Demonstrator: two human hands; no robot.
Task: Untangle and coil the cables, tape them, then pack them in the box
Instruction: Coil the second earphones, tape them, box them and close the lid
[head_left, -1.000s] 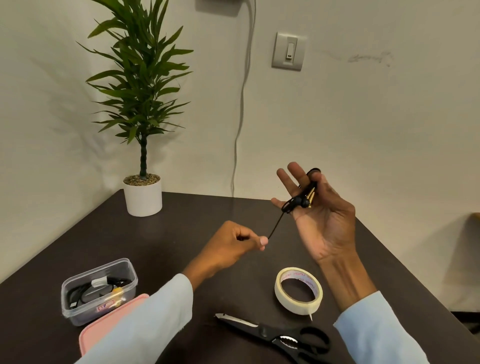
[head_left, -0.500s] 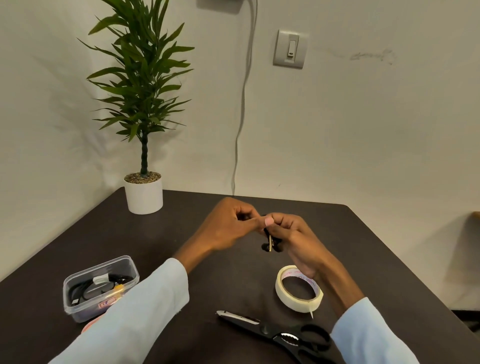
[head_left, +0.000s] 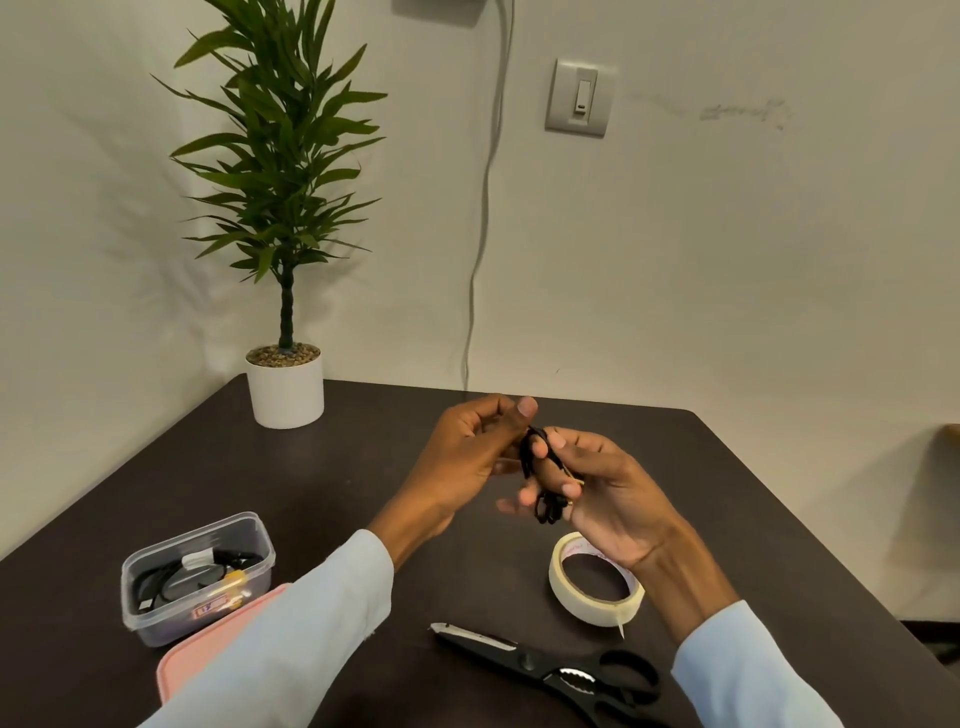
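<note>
A small coil of thin black cable (head_left: 540, 470) hangs between both hands above the dark table (head_left: 363, 457). My right hand (head_left: 602, 488) holds the coil, with its thumb and fingers curled round the loops. My left hand (head_left: 467, 452) pinches the coil's upper end with thumb and fingers. A roll of cream masking tape (head_left: 595, 579) lies on the table just under my right wrist. At the left stands a clear plastic box (head_left: 195, 577) with black cables inside it.
Black scissors (head_left: 550, 670) lie near the front edge, blades pointing left. A pink lid (head_left: 208, 660) lies beside the box, partly under my left sleeve. A potted plant (head_left: 284, 387) stands in the back left corner. A wall cord (head_left: 483, 208) hangs down behind the table.
My right hand came down from its raised, open-palm position and curled round the wound cable. My left hand moved up to meet it and now pinches the coil.
</note>
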